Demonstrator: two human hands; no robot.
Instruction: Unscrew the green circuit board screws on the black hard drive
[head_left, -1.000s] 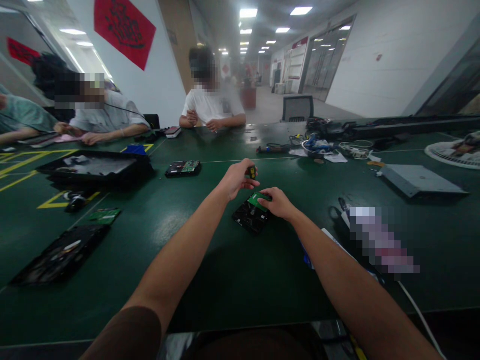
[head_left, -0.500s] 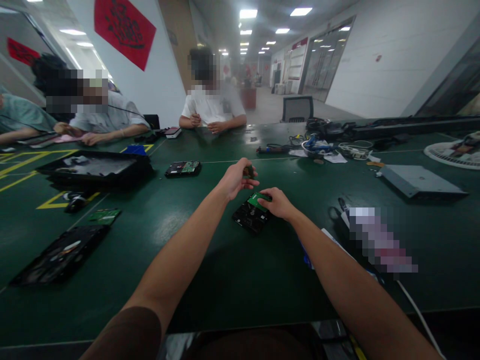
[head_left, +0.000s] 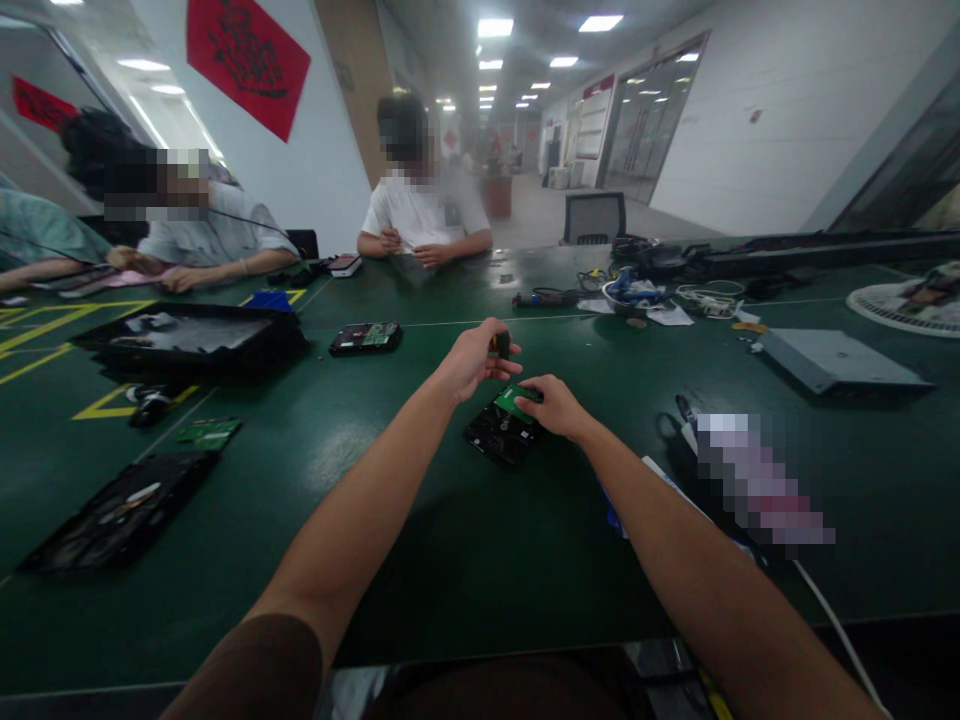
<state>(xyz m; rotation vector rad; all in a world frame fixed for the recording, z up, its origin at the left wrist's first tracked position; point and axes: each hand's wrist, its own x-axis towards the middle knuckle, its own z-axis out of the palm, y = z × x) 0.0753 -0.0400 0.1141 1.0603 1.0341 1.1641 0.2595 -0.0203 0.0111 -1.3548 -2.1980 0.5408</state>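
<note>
A black hard drive (head_left: 501, 432) with a green circuit board (head_left: 514, 402) on top lies on the green table (head_left: 465, 540) in front of me. My left hand (head_left: 471, 358) is closed around the dark handle of a small screwdriver (head_left: 502, 344), held upright just above the drive's far edge. My right hand (head_left: 555, 405) rests on the drive's right side, fingers pinched on the edge of the green board.
Another drive (head_left: 367, 337) lies further back, and a black tray (head_left: 187, 335) at the left. An opened dark case (head_left: 120, 510) and a loose green board (head_left: 210, 432) sit near left. A grey metal box (head_left: 832, 358) and tangled cables (head_left: 637, 290) lie right. Two people sit across the table.
The screwdriver handle has turned in my left fingers; its yellow mark no longer shows. Both hands stay in place over the drive.
</note>
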